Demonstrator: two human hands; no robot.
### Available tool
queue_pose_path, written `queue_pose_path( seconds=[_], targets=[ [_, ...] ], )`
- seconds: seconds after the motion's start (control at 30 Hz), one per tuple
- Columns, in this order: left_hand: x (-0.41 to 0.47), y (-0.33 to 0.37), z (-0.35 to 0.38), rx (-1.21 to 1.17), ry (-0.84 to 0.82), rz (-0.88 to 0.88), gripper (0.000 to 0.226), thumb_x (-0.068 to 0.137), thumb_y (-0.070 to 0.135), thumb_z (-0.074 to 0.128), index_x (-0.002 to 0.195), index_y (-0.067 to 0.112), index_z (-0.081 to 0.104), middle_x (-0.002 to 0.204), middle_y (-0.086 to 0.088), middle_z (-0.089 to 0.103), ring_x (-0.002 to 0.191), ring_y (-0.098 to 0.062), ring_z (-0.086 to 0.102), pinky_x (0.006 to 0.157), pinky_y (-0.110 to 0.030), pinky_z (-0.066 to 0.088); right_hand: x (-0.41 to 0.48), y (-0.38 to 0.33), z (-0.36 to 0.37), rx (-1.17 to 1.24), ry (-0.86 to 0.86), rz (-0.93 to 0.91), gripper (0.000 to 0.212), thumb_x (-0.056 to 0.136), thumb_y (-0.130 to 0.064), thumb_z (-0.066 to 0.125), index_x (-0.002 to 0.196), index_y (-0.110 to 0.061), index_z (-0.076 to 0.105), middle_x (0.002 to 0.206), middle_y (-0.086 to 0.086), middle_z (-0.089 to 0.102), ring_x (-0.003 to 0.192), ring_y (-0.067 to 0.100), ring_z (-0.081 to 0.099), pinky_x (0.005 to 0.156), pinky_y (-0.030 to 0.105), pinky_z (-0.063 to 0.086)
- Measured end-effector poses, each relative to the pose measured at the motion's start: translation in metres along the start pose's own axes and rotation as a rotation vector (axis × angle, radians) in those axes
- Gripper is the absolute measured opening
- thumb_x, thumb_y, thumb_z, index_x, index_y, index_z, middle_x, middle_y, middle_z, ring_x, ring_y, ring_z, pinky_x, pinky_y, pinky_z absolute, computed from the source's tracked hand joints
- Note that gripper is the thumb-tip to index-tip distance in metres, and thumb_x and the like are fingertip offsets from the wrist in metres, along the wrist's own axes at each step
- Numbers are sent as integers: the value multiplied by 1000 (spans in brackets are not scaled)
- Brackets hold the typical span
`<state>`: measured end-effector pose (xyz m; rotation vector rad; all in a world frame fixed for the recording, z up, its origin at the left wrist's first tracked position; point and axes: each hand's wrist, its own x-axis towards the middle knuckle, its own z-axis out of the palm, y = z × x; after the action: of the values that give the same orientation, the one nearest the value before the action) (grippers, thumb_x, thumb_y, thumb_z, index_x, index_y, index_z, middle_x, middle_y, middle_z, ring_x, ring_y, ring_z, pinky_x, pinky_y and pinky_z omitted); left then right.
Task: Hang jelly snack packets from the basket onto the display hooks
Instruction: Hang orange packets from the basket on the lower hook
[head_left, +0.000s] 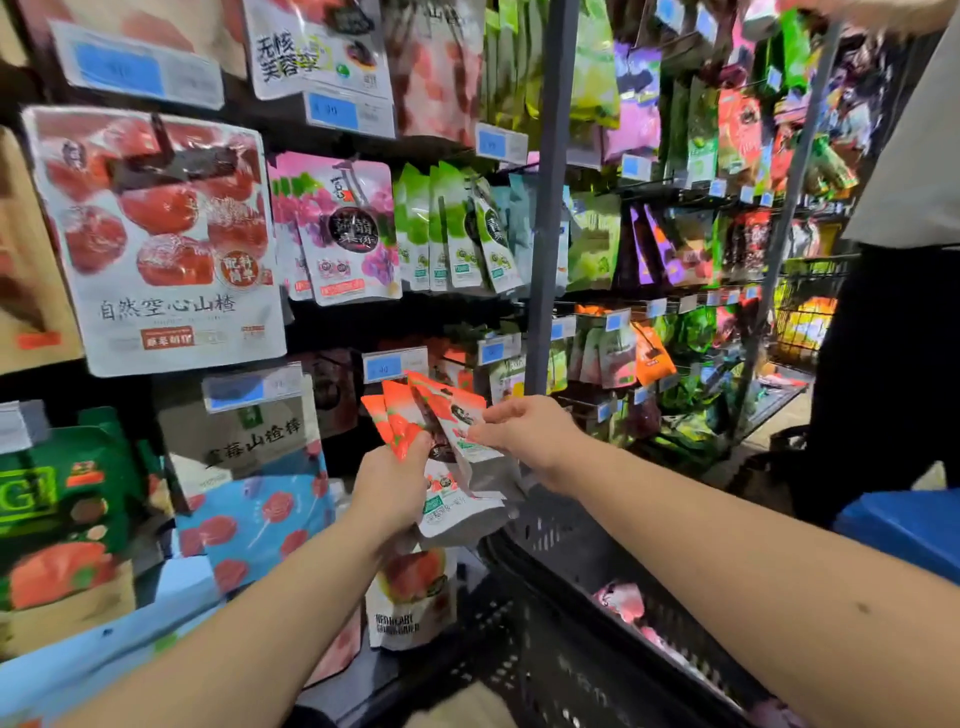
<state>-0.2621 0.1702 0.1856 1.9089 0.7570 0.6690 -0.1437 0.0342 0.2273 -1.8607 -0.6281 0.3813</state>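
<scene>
My left hand (390, 483) grips a fanned bunch of red and white jelly snack packets (402, 415) in front of the lower shelf rows. My right hand (524, 431) pinches the front packet (457, 421) of that bunch by its right edge. More of the packets' grey and white lower halves (462, 506) hang between the two hands. The black plastic basket (582, 545) sits below and to the right, with pink packets (621, 600) lying inside. The hooks behind the bunch are mostly hidden by it.
Hanging snack bags fill the display: a large red hawthorn bag (161, 239), pink bags (343, 228), green bags (457, 228). A grey upright post (550, 208) divides the racks. Another person (904, 270) stands at the right beside a blue crate (904, 525).
</scene>
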Motion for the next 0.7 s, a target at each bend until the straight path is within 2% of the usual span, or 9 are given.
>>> queue_pose_path(
  seconds=[0.1,0.23,0.3,0.33,0.4,0.5,0.57,0.6,0.7],
  targets=[
    [15,-12,-5,-45,8,-37,53,104,44,50,64,10,41,59,-7,40,52,-22,38,51,-33,29,19,12,17,85,-98,89,78,71,-48,90,134,-14,60,132,1,62,112,18,62,85,32,47],
    [36,-22,1,-46,2,-53,52,105,43,48,64,13,43,58,-2,45,52,-16,41,47,-27,30,41,27,29,213,-312,187,82,77,-61,80,146,-24,53,137,-3,64,116,18,68,91,33,52],
    [46,-29,8,14,-11,-63,57,105,47,46,60,14,36,53,-2,36,49,-18,35,48,-33,25,56,39,28,212,-310,155,93,76,-58,83,154,-26,44,155,-4,47,128,15,55,99,31,46],
    [52,-34,12,17,-21,-75,58,104,48,46,59,14,35,51,-2,34,47,-18,33,50,-33,23,61,43,25,210,-303,125,90,78,-52,83,154,-25,43,156,-4,45,127,13,51,94,25,46],
    [61,-47,22,4,-28,-92,58,104,48,47,59,15,33,49,-1,30,43,-16,30,49,-31,22,73,55,19,150,-280,68,78,82,-41,84,150,-24,50,153,-2,49,124,12,52,84,18,48],
    [72,-65,39,-3,-19,-90,50,106,40,47,66,9,45,55,-4,39,46,-14,35,40,-20,25,94,79,12,48,-269,11,71,79,-33,88,143,-30,59,146,2,56,122,17,62,91,24,55],
    [77,-73,48,11,-4,-84,47,106,37,47,69,8,49,59,-6,44,51,-14,40,40,-16,30,106,93,12,41,-231,-13,70,76,-28,91,139,-29,62,133,8,65,89,5,70,66,14,54],
    [80,-75,52,10,1,-82,48,106,36,48,67,9,48,57,-5,43,50,-14,40,39,-16,29,110,99,13,35,-203,-26,71,74,-26,92,139,-27,63,124,3,68,80,0,67,62,10,49],
    [88,-75,64,-14,-2,-96,50,106,35,49,77,-3,61,62,-20,58,61,-26,59,42,-19,28,126,120,12,1,-98,-91,73,74,-27,92,139,-25,61,104,-7,64,83,3,62,74,16,46]
  ],
)
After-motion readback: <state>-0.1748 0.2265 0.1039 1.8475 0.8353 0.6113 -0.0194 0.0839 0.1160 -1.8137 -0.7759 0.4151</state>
